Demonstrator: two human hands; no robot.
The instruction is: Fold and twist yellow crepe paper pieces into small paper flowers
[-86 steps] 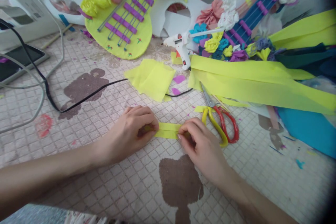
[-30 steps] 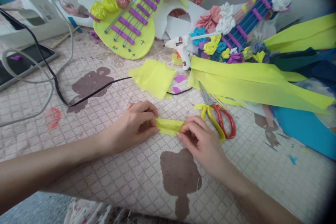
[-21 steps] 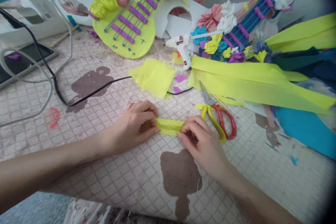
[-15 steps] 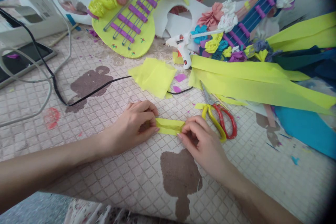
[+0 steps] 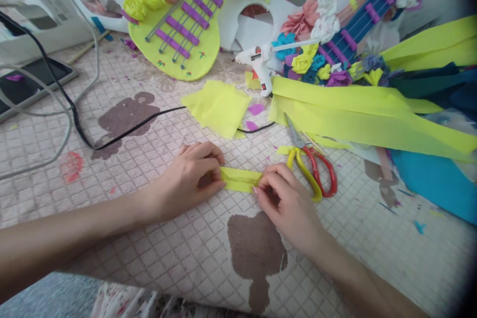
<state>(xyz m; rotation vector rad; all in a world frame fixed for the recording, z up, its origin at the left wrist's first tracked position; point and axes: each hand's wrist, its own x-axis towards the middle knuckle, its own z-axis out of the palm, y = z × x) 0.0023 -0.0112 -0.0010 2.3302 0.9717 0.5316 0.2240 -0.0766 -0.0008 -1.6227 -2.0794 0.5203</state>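
A folded strip of yellow crepe paper [image 5: 241,180] stretches between my two hands, low over the patterned tablecloth. My left hand [image 5: 197,171] pinches its left end, thumb against the fingers. At the right end, my right hand [image 5: 285,196] grips the strip the same way. Just past my right hand lies a pair of scissors [image 5: 315,169] with one red and one yellow handle, blades pointing away. Cut pieces of yellow paper [image 5: 218,107] lie in a pile beyond my hands.
A white glue gun [image 5: 261,67] stands behind the paper pile, its black cord [image 5: 149,121] running left. Long yellow paper strips [image 5: 365,114] and blue sheets [image 5: 436,179] cover the right. Flower-decorated guitar shapes [image 5: 179,42] lie at the back. A phone [image 5: 35,82] rests at left.
Both hands keep their hold on the strip with almost no movement. The view has shifted very slightly.
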